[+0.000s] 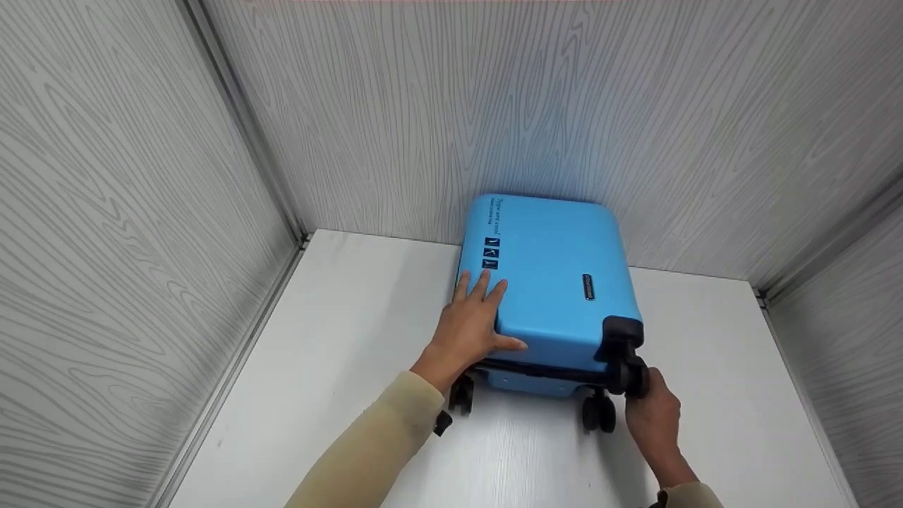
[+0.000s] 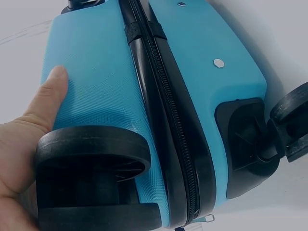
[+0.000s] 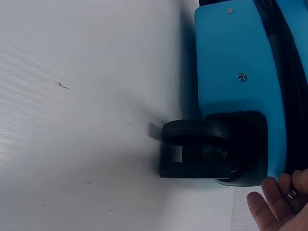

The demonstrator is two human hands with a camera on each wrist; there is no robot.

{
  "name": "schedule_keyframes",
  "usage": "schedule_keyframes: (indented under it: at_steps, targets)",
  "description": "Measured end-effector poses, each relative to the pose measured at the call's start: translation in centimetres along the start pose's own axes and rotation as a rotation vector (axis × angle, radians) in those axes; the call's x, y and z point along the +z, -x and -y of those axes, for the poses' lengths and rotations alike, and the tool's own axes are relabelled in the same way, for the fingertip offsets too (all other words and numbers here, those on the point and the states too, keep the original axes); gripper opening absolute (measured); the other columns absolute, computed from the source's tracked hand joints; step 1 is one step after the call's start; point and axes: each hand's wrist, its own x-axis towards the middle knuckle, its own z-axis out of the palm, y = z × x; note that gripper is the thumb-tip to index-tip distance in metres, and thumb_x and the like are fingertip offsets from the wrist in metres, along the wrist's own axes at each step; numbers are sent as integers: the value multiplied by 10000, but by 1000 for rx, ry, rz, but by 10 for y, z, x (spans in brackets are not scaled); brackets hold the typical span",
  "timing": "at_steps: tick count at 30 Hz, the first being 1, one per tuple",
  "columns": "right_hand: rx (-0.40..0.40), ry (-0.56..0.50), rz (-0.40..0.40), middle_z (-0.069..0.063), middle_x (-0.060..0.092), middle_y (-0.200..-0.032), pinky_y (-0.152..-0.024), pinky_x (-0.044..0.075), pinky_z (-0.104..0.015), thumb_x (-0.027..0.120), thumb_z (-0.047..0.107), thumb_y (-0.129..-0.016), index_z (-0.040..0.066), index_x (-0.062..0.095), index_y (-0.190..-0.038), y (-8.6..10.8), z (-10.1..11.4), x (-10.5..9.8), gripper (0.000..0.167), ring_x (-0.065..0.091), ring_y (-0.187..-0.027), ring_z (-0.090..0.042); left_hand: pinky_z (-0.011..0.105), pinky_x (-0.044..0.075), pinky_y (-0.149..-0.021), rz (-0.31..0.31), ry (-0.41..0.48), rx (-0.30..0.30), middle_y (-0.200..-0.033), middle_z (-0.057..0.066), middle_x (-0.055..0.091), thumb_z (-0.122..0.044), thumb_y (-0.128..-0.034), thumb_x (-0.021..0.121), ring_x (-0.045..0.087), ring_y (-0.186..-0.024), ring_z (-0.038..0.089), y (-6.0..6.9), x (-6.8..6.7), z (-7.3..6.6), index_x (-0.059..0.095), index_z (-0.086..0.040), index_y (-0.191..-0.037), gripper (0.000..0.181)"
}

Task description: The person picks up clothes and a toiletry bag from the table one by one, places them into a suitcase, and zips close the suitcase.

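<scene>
A light blue hard-shell suitcase (image 1: 550, 261) lies flat, its wheeled end facing me. My left hand (image 1: 469, 324) rests on its near left corner with the fingers spread and straight; its thumb lies on the blue end face in the left wrist view, beside a black double wheel (image 2: 94, 178). A black zipper (image 2: 168, 91) runs around the suitcase's side. By the near right corner, my right hand (image 1: 655, 413) has curled fingers. In the right wrist view its thumb and fingers pinch a small metal zipper pull (image 3: 292, 194) at the zipper's edge.
The suitcase lies on a white surface (image 1: 353, 310), near the wood-grain back panel (image 1: 395, 113). Similar panels stand at left and right. Black wheels (image 1: 598, 413) stick out from the suitcase's near end, close to my right hand.
</scene>
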Motion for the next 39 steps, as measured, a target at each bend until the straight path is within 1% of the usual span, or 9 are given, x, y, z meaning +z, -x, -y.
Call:
schedule_keyframes:
  at_steps: [4, 12, 18, 23, 26, 30, 33, 36, 39]
  targets:
    - [-2, 6, -6, -177, 601, -707, -544, 427, -459, 642, 11, -978, -15, 561, -910, 2, 3, 1, 109, 527, -602, -280, 533, 442, -1174, -13, -8, 4, -1759, 99, 218, -753, -736, 811, 111, -1634, 403, 0, 0, 0, 325, -210, -1677, 1190]
    - [75, 0, 13, -208, 627, -739, -608, 473, -533, 605, 16, -968, -68, 582, -973, 6, 13, 1, 88, 617, -663, -361, 552, 432, -1178, -2, -6, 4, -1762, 98, 210, -761, -736, 802, 104, -1635, 403, -1, -1, 0, 316, -218, -1680, 1193]
    - [59, 14, -9, -211, 636, -745, -614, 468, -534, 607, -13, -934, -69, 595, -956, 5, 14, 2, 61, 610, -659, -351, 551, 407, -1198, 4, 4, 6, -1763, 101, 201, -759, -735, 806, 84, -1637, 401, -1, -2, 0, 309, -217, -1683, 1199]
    - [103, 8, 12, -217, 647, -766, -636, 475, -547, 605, 9, -934, -58, 600, -966, 4, 15, 1, 74, 626, -683, -369, 555, 393, -1207, 6, 5, 8, -1765, 99, 197, -761, -735, 804, 85, -1637, 403, -1, -3, 1, 305, -218, -1683, 1201]
    - [153, -8, 36, -220, 658, -794, -645, 469, -521, 595, 32, -939, -47, 595, -982, 5, 16, 0, 90, 622, -708, -366, 560, 392, -1206, 6, 6, 4, -1765, 95, 196, -759, -733, 805, 85, -1638, 399, -1, -3, 1, 304, -222, -1684, 1202]
    - [220, -19, 72, -218, 659, -819, -626, 437, -438, 572, 61, -951, -33, 576, -994, 6, 17, -1, 104, 600, -719, -345, 557, 432, -1176, -2, -1, 3, -1763, 94, 208, -764, -733, 802, 94, -1637, 397, 0, -2, 0, 311, -221, -1682, 1198]
    - [240, -14, 84, -232, 668, -839, -621, 429, -418, 570, 61, -947, -39, 574, -1005, 6, 17, 0, 116, 616, -730, -353, 558, 445, -1164, -10, -6, 4, -1760, 97, 217, -769, -736, 798, 105, -1635, 401, 1, -1, 0, 319, -216, -1679, 1193]
    - [233, -15, 83, -263, 686, -881, -654, 468, -483, 595, 56, -935, -61, 587, -1033, 8, 17, 2, 153, 660, -779, -399, 564, 441, -1166, -13, -10, 2, -1760, 95, 217, -768, -736, 796, 112, -1634, 402, 1, -1, 1, 320, -217, -1679, 1192]
    - [225, -16, 86, -306, 698, -947, -734, 501, -584, 629, 76, -938, -93, 596, -1089, 10, 18, 3, 230, 690, -864, -472, 559, 432, -1175, -11, -11, -3, -1761, 92, 214, -762, -736, 800, 112, -1635, 399, 2, -2, 1, 317, -220, -1680, 1190]
